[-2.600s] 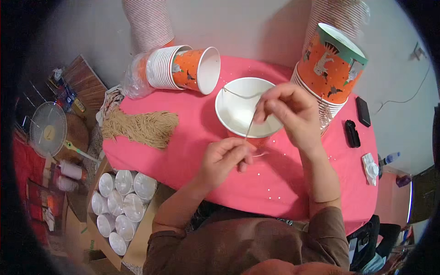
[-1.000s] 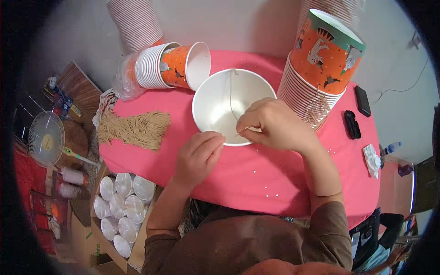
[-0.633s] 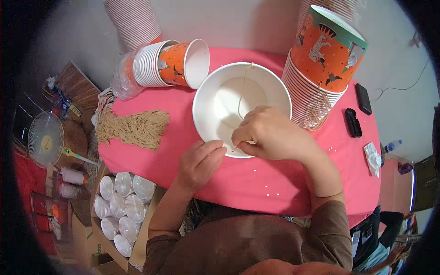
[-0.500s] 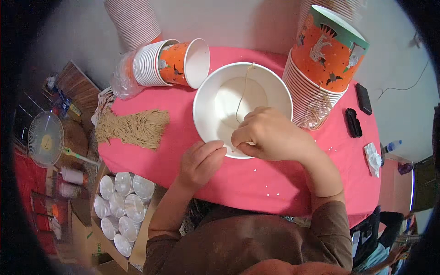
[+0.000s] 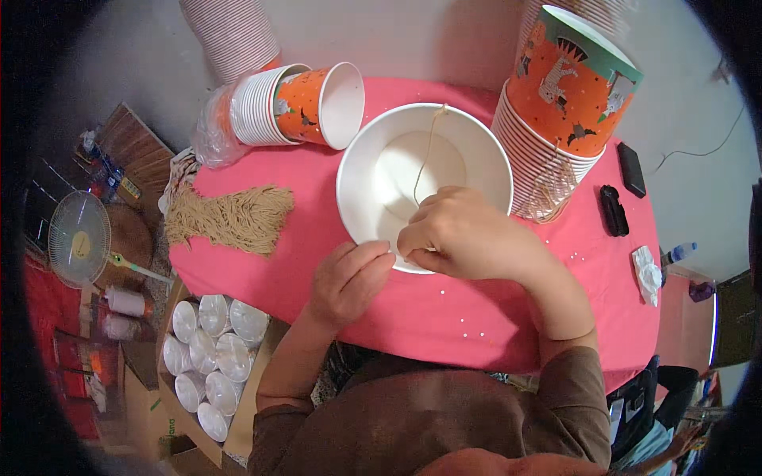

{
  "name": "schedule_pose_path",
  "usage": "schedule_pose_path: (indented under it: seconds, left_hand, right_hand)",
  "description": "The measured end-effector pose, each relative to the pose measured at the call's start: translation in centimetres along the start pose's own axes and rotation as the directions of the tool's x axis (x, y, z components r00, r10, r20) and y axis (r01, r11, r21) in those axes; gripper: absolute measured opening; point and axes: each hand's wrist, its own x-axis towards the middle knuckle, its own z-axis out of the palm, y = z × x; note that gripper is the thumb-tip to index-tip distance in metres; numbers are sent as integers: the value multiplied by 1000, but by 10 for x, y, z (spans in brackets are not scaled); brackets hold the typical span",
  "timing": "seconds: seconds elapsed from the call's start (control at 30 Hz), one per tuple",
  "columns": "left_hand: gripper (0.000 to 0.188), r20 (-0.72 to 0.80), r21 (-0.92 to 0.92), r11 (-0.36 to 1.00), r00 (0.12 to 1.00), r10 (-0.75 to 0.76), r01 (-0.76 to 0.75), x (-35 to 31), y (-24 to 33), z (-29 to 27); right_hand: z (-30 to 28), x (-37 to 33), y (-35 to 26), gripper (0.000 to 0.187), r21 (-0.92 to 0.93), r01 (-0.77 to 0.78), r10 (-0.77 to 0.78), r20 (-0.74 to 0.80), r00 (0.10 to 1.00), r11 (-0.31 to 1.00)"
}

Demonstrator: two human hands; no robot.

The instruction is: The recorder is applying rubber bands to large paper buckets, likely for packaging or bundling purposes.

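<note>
A large white paper bucket [image 5: 354,143] stands mouth up on the table before me. From a hole at its far rim, a thin tan cord [image 5: 429,151] runs down across the inside to my right hand [image 5: 460,234]. That hand is closed on the cord's end, reaching over the near rim with the thumb and fingers bent together; the fingertips are partly hidden. My left hand [image 5: 352,282] pinches the near rim from outside, its fingertips close to those of the right.
A bundle of tan cords [image 5: 230,218] lies at left on the pink tablecloth [image 5: 397,325]. Orange printed buckets stand stacked [image 5: 567,87] at right and lie nested [image 5: 302,107] at back left. A carton of wrapped white cups [image 5: 218,357] sits below left. Two black objects [image 5: 613,210] lie far right.
The cord inside the bucket hangs a little straighter. The bucket appears slightly farther up and right, while both hands keep nearly the same places at its near rim.
</note>
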Motion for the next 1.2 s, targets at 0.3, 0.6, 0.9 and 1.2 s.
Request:
schedule_pose_path:
  seconds: [0.3,0.6,0.9,1.2]
  left_hand:
    - [28,5,-69,933,935,-354,353,12,1,1]
    - [25,-108,-151,870,866,-487,470,5,7,20]
    - [14,-117,-281,802,811,-573,526,14,7,27]
    - [15,94,-941,76,469,-878,331,28,-29,-10]
  right_hand:
    - [-15,2,13,22,366,-69,-8,206,979,928]
    - [-8,4,15,23,376,-58,35,67,997,925]
    - [-9,2,13,23,345,-89,90,12,996,934]
    - [-31,-8,2,23,248,-299,347,-177,921,922]
